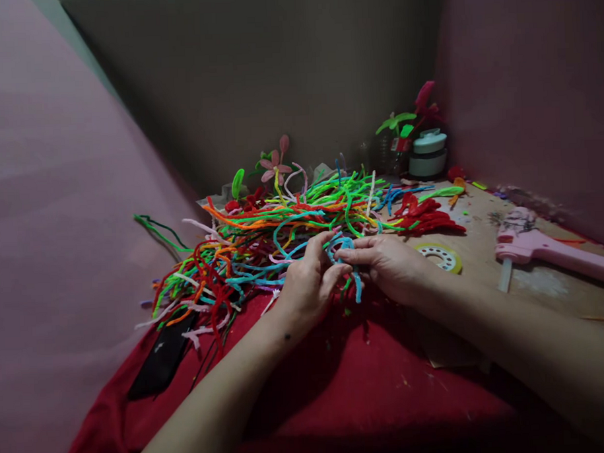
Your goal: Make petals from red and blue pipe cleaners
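A light blue pipe cleaner [357, 285] is bent into a loop, and one end hangs down between my hands. My left hand [311, 279] has its thumb and fingers closed on the left side of the loop. From the right, my right hand [383, 266] pinches the same pipe cleaner between thumb and fingertips. Just behind the hands lies a heaped tangle of pipe cleaners [252, 225] in green, orange, red, blue and white. Part of the loop is hidden by my fingers.
A pink glue gun [545, 244] and a yellow tape roll [442, 258] lie on the right. A dark phone-like slab [163, 360] rests at the left on the red cloth [337, 384]. Pipe-cleaner flowers [276, 166] and a lidded jar [428, 155] stand at the back.
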`<state>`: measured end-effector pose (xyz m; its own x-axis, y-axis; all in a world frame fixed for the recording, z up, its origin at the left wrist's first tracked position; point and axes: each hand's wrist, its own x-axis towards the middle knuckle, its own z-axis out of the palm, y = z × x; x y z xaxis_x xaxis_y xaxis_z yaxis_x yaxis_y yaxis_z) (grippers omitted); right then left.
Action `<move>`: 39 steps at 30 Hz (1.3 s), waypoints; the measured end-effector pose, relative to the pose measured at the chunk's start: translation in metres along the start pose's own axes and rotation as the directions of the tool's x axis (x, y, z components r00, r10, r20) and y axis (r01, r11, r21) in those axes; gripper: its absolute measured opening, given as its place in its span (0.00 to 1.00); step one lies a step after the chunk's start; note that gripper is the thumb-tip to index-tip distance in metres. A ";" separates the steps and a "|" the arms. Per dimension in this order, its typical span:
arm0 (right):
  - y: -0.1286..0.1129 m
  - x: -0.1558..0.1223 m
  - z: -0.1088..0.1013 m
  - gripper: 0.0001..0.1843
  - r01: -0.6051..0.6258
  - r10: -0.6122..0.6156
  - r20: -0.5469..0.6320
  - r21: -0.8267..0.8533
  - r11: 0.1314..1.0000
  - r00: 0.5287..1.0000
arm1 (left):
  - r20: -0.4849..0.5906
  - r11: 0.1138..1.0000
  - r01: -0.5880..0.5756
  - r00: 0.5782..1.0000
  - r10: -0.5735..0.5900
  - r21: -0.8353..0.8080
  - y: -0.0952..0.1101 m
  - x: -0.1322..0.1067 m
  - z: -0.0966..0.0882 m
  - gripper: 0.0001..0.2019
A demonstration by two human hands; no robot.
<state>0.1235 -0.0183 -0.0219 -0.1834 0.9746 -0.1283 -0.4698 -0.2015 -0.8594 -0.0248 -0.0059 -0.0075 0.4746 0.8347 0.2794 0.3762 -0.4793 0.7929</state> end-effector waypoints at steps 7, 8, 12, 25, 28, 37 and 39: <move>-0.003 -0.002 0.003 0.06 0.033 -0.033 -0.026 0.014 0.999 0.999 | 0.279 0.921 0.284 0.937 -0.208 -0.266 0.013 -0.003 0.002 0.28; -0.005 -0.003 0.003 0.06 0.025 -0.024 -0.042 0.026 0.999 0.999 | 0.315 0.903 0.320 0.922 -0.226 -0.287 0.015 -0.003 0.002 0.27; -0.009 -0.004 0.004 0.06 0.032 -0.029 -0.077 0.036 0.999 0.997 | 0.362 0.868 0.361 0.903 -0.233 -0.342 0.019 -0.002 0.000 0.22; -0.003 -0.002 0.000 0.13 0.156 -0.156 -0.051 0.011 0.988 0.987 | 0.304 0.874 0.417 0.890 -0.338 -0.248 0.020 -0.001 -0.004 0.12; -0.005 -0.002 0.002 0.13 0.166 -0.166 -0.101 -0.014 0.986 0.981 | 0.342 0.863 0.430 0.879 -0.333 -0.264 0.020 -0.001 -0.006 0.13; -0.005 -0.001 0.001 0.12 0.205 -0.210 -0.103 -0.049 0.977 0.972 | 0.298 0.825 0.434 0.892 -0.339 -0.362 0.021 -0.002 -0.008 0.11; -0.006 -0.002 0.001 0.12 0.212 -0.220 -0.067 -0.101 0.972 0.973 | 0.260 0.830 0.411 0.907 -0.330 -0.378 0.020 -0.001 -0.008 0.12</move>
<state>0.1257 -0.0195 -0.0157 -0.0176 0.9994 0.0308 -0.4084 0.0209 -0.9126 -0.0239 -0.0146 0.0120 0.5135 0.8450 -0.1494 0.2059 0.0476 0.9774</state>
